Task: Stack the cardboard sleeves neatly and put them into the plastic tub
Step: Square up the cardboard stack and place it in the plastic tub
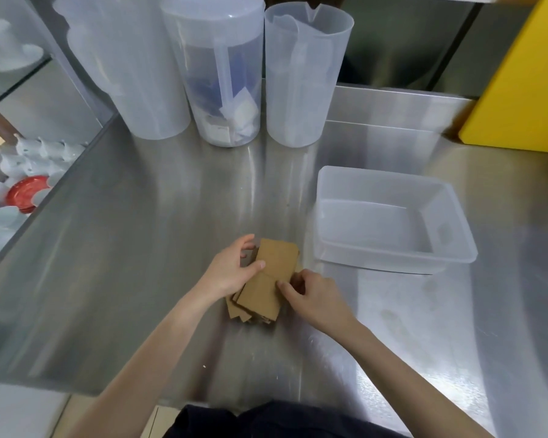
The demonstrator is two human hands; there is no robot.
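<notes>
A loose pile of brown cardboard sleeves lies on the steel counter in the middle of the head view, its edges uneven at the near end. My left hand grips the pile's left side, thumb on top. My right hand pinches its right edge with thumb and fingers. The translucent plastic tub stands to the right of the pile, a short gap away, with nothing in it.
Three tall translucent plastic jugs stand along the back of the steel counter. A yellow box is at the back right. Beyond the counter's left edge, white cups and a red lid sit on a lower shelf.
</notes>
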